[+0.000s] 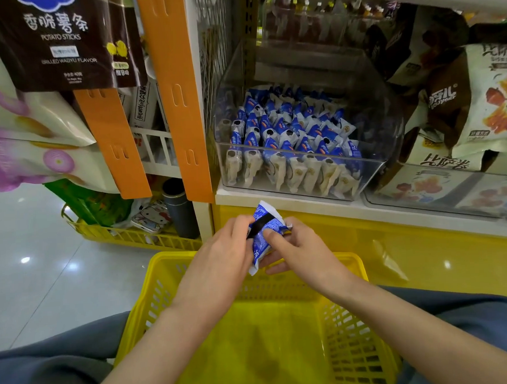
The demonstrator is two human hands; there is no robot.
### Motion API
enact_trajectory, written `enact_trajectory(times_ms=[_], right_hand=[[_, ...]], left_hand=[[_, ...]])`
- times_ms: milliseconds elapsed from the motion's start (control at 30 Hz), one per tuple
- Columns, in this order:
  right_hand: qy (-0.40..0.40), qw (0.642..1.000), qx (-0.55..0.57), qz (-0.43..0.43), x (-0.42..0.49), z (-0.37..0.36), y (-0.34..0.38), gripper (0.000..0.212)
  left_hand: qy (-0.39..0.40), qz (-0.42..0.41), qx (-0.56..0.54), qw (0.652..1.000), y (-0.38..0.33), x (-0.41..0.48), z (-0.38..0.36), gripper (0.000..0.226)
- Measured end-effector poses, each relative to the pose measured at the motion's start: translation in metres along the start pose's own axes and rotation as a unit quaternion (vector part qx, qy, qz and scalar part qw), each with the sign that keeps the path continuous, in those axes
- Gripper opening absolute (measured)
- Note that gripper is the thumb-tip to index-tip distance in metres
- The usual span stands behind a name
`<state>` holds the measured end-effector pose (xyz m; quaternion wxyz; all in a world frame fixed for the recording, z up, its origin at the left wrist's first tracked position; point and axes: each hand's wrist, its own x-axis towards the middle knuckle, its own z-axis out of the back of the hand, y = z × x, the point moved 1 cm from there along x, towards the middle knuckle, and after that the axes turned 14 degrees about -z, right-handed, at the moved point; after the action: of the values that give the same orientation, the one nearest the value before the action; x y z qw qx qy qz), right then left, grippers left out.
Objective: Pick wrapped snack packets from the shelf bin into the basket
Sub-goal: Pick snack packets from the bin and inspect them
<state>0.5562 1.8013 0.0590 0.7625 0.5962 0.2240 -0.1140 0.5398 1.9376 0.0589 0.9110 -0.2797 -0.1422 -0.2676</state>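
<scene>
Yellow basket (pixel 163 287) low between the knees, bare inside. Clear bin (pixel 371 168) on the shelf above, packed with blue-and-white packets (pixel 287 131). Left hand (pixel 220 261) and right hand (pixel 299 248) both clamped on one packet (pixel 263 235), over the basket's far rim.
</scene>
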Motion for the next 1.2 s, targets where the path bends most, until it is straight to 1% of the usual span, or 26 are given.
enact_trajectory(times_ms=[100,233,367,433,500,567,667,733,833,867,933,1000,1100,1133,1200], right_hand=[[0.01,1.0,0.005,0.001,0.0,0.001,-0.001,0.006],[0.018,1.0,-0.011,0.001,0.0,-0.003,-0.005,0.01],[-0.007,0.996,-0.088,0.024,0.0,-0.003,-0.007,0.014],[-0.011,0.992,-0.121,0.043,0.001,-0.003,-0.007,0.017],[-0.007,0.989,-0.137,0.058,0.002,-0.003,-0.007,0.018],[-0.008,0.988,-0.14,0.067,0.003,-0.002,-0.007,0.017],[-0.023,0.985,-0.153,0.077,0.005,-0.001,-0.005,0.012],[-0.044,0.975,-0.197,0.095,0.005,0.001,-0.006,0.012],[-0.074,0.939,-0.302,0.143,0.001,0.002,-0.009,0.019],[-0.077,0.932,-0.32,0.152,-0.001,0.001,-0.01,0.02],[-0.074,0.93,-0.325,0.153,-0.002,0.001,-0.011,0.021],[-0.071,0.933,-0.319,0.153,-0.001,0.001,-0.011,0.023],[-0.074,0.943,-0.29,0.143,0.001,0.002,-0.01,0.025],[-0.078,0.949,-0.273,0.134,0.002,0.003,-0.01,0.024],[-0.084,0.964,-0.224,0.115,0.007,0.006,-0.008,0.017]], left_hand=[[0.024,-0.029,0.056,0.998,-0.001,0.002,0.002,0.02],[-0.004,-0.065,0.124,0.99,-0.002,0.003,0.005,0.006],[0.004,-0.075,0.129,0.989,-0.001,0.003,0.005,0.015],[0.005,-0.048,0.101,0.994,0.0,0.003,0.005,0.013],[-0.017,0.003,0.032,0.999,0.003,0.003,0.003,0.009],[-0.05,0.042,-0.039,0.997,0.008,0.002,0.0,0.01],[-0.081,0.078,-0.089,0.99,0.013,0.003,-0.003,0.012],[-0.07,0.071,-0.094,0.991,0.012,0.002,-0.002,0.004],[-0.031,0.034,-0.016,0.999,0.01,0.0,-0.003,0.019],[-0.026,0.019,0.015,0.999,0.009,0.0,-0.002,0.02],[-0.016,-0.012,0.053,0.998,0.006,0.0,-0.002,0.015],[-0.02,-0.016,0.053,0.998,0.006,0.001,-0.002,0.01],[-0.046,0.04,-0.034,0.998,0.011,0.003,-0.003,0.011],[-0.054,0.057,-0.066,0.995,0.012,0.003,-0.005,0.011],[-0.05,0.069,-0.093,0.992,0.013,0.003,-0.009,0.018]])
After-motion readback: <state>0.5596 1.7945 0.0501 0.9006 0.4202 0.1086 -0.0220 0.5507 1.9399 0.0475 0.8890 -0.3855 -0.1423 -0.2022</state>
